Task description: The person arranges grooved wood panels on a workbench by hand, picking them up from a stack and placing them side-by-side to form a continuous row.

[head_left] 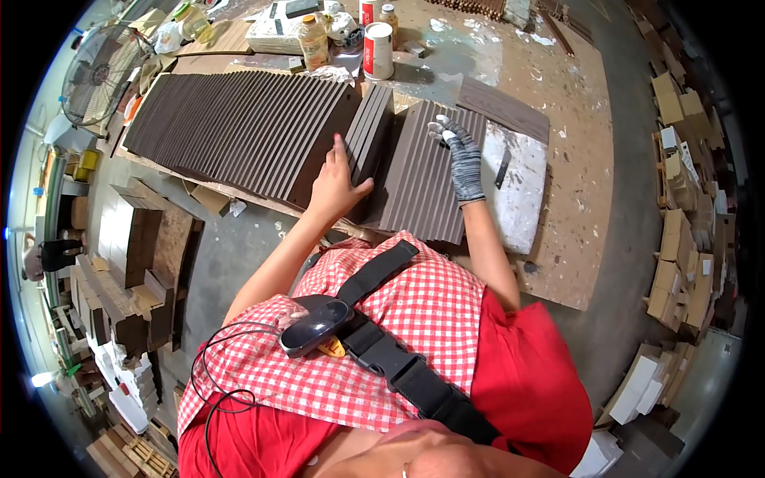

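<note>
My bare left hand [339, 185] is open, fingers and thumb apart. Its fingertips reach the gap between a long row of dark brown boards [239, 127] standing on edge and a short stack of similar boards [371, 131]. To the right, a wider group of brown boards [426, 187] lies with its pale-lined edges upward. Over that group is my right hand [460, 159] in a grey knitted glove with white fingertips. Its fingers are curled together, and a small dark thing shows by them, too small to name. Some fingers are hidden behind the glove.
A white slab [522, 211] carrying a thin dark strip [503, 170] lies right of the boards, near a flat brown board [510, 110]. White-and-red cans [378, 52] and a jar [313, 44] stand behind. A fan [100, 74] is far left; cartons [677, 251] line the right.
</note>
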A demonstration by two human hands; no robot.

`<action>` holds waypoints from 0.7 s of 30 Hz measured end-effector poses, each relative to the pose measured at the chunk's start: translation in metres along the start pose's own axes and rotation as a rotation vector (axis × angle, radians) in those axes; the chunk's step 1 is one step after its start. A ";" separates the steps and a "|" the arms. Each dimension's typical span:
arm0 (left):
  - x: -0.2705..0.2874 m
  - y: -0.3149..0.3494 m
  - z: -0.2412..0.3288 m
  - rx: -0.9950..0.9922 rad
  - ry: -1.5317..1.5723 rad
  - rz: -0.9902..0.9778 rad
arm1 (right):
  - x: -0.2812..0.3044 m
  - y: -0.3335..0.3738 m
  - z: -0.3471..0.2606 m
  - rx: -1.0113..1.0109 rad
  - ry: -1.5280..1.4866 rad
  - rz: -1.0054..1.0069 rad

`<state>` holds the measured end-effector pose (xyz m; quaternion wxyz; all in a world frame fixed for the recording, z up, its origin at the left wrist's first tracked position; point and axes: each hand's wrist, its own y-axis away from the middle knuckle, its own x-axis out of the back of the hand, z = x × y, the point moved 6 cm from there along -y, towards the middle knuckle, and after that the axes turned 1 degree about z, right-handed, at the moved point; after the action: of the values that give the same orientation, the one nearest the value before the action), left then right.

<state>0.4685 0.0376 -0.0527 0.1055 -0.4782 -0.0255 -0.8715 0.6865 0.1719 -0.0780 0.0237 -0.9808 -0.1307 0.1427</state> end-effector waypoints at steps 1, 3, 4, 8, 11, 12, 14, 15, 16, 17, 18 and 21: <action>0.002 -0.002 0.001 -0.002 -0.001 0.002 | 0.000 0.000 0.000 -0.002 -0.001 0.005; 0.004 -0.006 -0.010 0.188 0.018 -0.103 | 0.000 -0.003 -0.001 -0.013 0.003 0.003; 0.004 -0.007 -0.015 0.192 0.017 -0.093 | -0.002 -0.004 -0.001 -0.010 0.000 -0.007; 0.004 -0.010 -0.024 0.080 0.017 0.008 | -0.004 0.001 0.002 0.011 0.020 0.037; 0.020 -0.006 -0.038 0.193 0.195 0.066 | -0.032 0.021 -0.020 0.108 0.221 0.058; 0.018 -0.007 -0.047 0.182 0.276 0.108 | -0.033 0.023 -0.018 0.074 0.164 0.043; 0.018 -0.009 -0.058 0.246 0.507 0.096 | -0.047 0.032 -0.011 0.009 0.011 0.008; 0.041 -0.010 -0.030 0.220 0.593 0.042 | -0.049 0.035 -0.008 0.012 0.004 0.008; 0.051 -0.011 -0.026 0.222 0.588 0.058 | -0.054 0.039 -0.002 -0.102 -0.015 0.062; 0.053 -0.007 -0.031 0.246 0.847 0.044 | -0.068 0.040 0.013 -0.234 -0.040 0.084; 0.054 -0.007 -0.026 0.240 1.119 0.000 | -0.080 0.041 0.010 -0.236 -0.040 0.074; 0.061 -0.010 -0.003 0.403 1.354 -0.203 | -0.102 0.039 0.005 -0.308 -0.301 0.073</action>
<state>0.4325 0.0377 -0.0025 0.1030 0.2016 -0.1594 -0.9609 0.6005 0.1073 -0.0582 -0.1515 -0.9445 -0.1176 0.2667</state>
